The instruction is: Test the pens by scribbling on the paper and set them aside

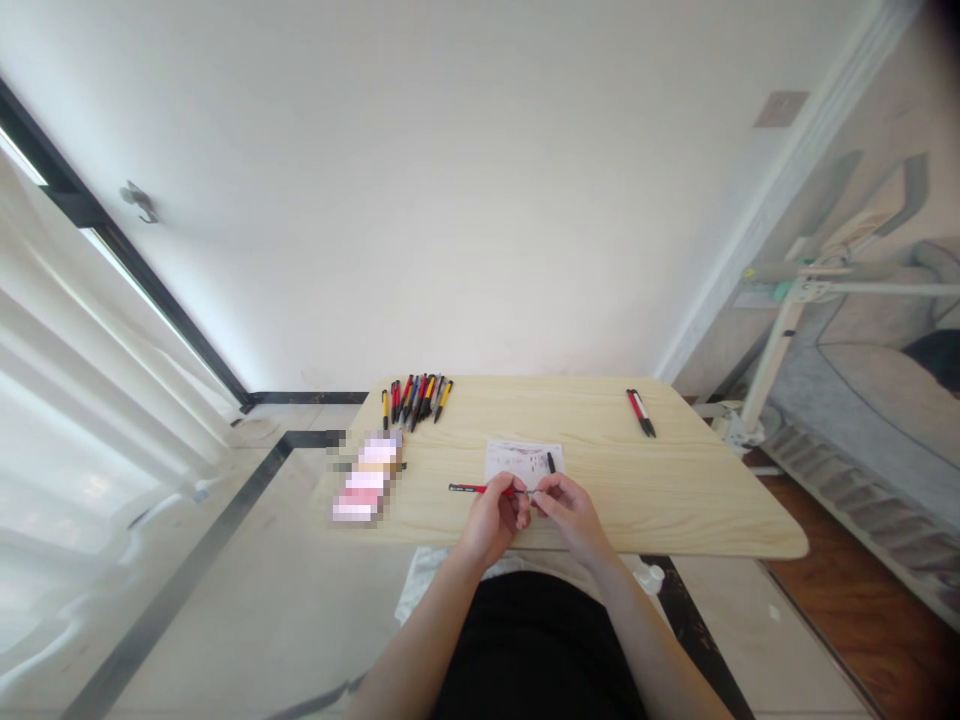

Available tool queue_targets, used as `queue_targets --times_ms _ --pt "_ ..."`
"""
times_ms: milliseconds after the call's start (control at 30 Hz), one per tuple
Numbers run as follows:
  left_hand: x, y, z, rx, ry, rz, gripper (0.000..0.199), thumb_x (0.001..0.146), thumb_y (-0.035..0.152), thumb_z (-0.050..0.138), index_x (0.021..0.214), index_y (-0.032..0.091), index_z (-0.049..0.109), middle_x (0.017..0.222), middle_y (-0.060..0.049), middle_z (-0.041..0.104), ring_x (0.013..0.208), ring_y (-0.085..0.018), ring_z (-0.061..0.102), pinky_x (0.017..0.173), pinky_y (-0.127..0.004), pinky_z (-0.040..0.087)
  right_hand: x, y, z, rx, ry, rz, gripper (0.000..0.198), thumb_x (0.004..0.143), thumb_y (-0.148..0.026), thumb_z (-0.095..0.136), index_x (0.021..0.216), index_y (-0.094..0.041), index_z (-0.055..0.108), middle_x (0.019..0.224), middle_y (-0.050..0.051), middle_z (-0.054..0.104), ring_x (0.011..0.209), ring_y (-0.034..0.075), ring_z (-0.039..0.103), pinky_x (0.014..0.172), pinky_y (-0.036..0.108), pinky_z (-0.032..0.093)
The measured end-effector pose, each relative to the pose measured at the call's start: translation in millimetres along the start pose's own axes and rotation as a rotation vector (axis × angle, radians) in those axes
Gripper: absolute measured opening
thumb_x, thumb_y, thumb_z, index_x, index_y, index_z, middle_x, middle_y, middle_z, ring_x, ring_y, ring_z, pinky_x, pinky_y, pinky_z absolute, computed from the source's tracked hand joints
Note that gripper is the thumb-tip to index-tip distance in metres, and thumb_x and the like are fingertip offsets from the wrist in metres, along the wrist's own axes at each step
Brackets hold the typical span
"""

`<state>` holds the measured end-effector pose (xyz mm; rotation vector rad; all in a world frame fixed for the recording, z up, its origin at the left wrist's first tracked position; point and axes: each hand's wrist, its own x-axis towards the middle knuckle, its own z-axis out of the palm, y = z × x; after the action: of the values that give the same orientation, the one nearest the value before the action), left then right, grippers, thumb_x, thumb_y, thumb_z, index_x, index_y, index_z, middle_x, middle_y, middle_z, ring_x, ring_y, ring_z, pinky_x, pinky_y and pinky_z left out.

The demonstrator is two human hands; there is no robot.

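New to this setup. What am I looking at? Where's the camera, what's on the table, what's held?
No machine here: one person works bare-handed, seen from a single head-worn camera looking forward and down. On the wooden table lie a cluster of pens and a pixelated item at left, two pens at right, and a printed paper with a small black piece near the hands. The left hand holds a red pen; the right hand meets its other end, grip detail too small to tell.

Solid black, that garment (540, 650) was, its far edge rounded; either side of it, the forearms (431, 605) were bare; beyond it, left hand (495, 515) and right hand (568, 506) were bare too.
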<state>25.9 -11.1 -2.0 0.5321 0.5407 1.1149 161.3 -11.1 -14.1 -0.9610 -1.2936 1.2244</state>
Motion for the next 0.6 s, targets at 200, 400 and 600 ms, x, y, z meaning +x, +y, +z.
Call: queue_targets --times_ms 200,400,600 --pt "-0.7 1.2 0.9 -0.001 -0.003 -0.006 0.022 0.076 0.036 0.048 0.071 0.014 0.051 0.051 0.002 0.049 0.04 -0.007 0.041 0.044 -0.022 0.026 0.3 -1.2 -0.1 -0.022 0.003 -0.004 0.011 0.073 -0.028 0.06 0.075 -0.019 0.055 0.064 -0.003 0.052 0.058 0.011 0.048 0.055 0.023 0.039" --pt "-1.0 1.5 2.3 0.018 -0.006 0.003 0.022 0.076 0.034 0.048 0.069 0.014 0.052 0.05 0.002 0.047 0.04 -0.007 0.04 0.043 -0.023 0.025 -0.2 -2.7 -0.2 -0.034 0.011 -0.003 0.013 0.073 -0.03 0.06 0.075 -0.018 0.054 0.064 -0.002 0.051 0.06 0.011 0.048 0.055 0.023 0.039" --pt "-2.5 3.4 5.4 0.015 0.004 0.016 0.021 0.076 0.035 0.048 0.069 0.015 0.05 0.05 0.003 0.047 0.039 -0.007 0.039 0.044 -0.022 0.025 -0.3 -7.9 1.9 -0.042 0.021 -0.001 0.016 0.072 -0.033 0.06 0.074 -0.018 0.055 0.064 -0.001 0.052 0.059 0.012 0.048 0.055 0.024 0.039"
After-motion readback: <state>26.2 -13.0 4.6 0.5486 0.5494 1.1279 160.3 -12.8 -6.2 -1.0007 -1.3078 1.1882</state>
